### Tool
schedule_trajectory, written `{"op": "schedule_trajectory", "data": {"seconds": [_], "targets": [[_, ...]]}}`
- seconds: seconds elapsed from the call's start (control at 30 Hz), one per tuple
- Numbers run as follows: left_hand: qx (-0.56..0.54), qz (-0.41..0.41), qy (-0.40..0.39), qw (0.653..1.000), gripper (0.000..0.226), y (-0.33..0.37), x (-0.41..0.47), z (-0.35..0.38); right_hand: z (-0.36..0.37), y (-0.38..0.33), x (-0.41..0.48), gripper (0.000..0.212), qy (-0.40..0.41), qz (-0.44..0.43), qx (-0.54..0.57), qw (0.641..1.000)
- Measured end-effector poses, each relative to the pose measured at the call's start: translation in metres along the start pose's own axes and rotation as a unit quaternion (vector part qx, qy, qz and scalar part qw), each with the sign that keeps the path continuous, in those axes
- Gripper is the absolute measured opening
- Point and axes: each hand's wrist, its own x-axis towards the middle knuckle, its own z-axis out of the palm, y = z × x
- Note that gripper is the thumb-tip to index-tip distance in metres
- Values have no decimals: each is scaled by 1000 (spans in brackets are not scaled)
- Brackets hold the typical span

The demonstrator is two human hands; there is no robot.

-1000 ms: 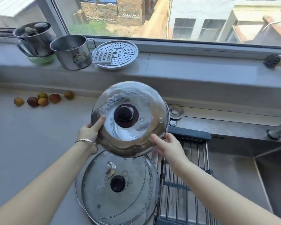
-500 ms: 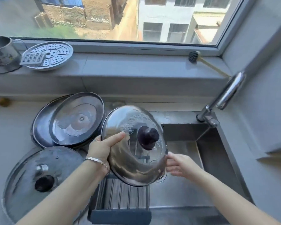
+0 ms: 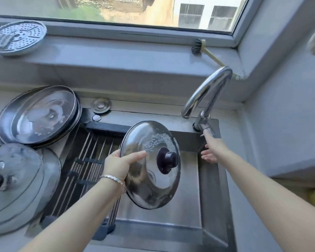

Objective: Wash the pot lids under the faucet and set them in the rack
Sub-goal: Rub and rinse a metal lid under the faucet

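My left hand (image 3: pixel 119 163) grips the rim of a steel pot lid (image 3: pixel 147 182) with a dark knob and a patch of soap foam, tilted over the sink (image 3: pixel 185 206). My right hand (image 3: pixel 212 147) reaches toward the base of the curved chrome faucet (image 3: pixel 205 91), its fingers stretched out and touching the lever. No water runs. A roll-up rack (image 3: pixel 84 160) of steel rods lies across the sink's left part. Two lids (image 3: pixel 38 115) lean stacked at the rack's far left, and a larger lid (image 3: pixel 16 186) with a dark knob lies on the counter at left.
A perforated steamer plate (image 3: pixel 16 38) rests on the window sill at upper left. A brush (image 3: pixel 204 50) lies on the sill behind the faucet. A round sink stopper (image 3: pixel 100 105) sits behind the rack. A grey wall rises close on the right.
My right hand has let go of the lid and reached up to the faucet lever. The left hand alone now holds the lid, shifted right over the sink. The view has turned right.
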Motion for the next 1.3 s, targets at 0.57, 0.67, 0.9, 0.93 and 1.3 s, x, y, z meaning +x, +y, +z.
{"op": "schedule_trajectory", "data": {"seconds": [0.57, 0.67, 0.9, 0.93, 1.3], "targets": [[9, 4, -7, 1000, 24, 21, 16, 21, 21, -11, 30, 29, 45, 44, 1, 998], [5, -1, -11, 1000, 25, 21, 16, 23, 19, -9, 34, 31, 55, 36, -18, 998], [-2, -1, -25, 1000, 23, 22, 15, 27, 19, -5, 35, 28, 58, 13, -64, 996], [-3, -3, -24, 1000, 22, 22, 14, 26, 19, -4, 35, 27, 56, 9, -70, 996], [5, -18, -22, 1000, 22, 20, 8, 24, 13, 4, 32, 25, 32, -36, -84, 995]]}}
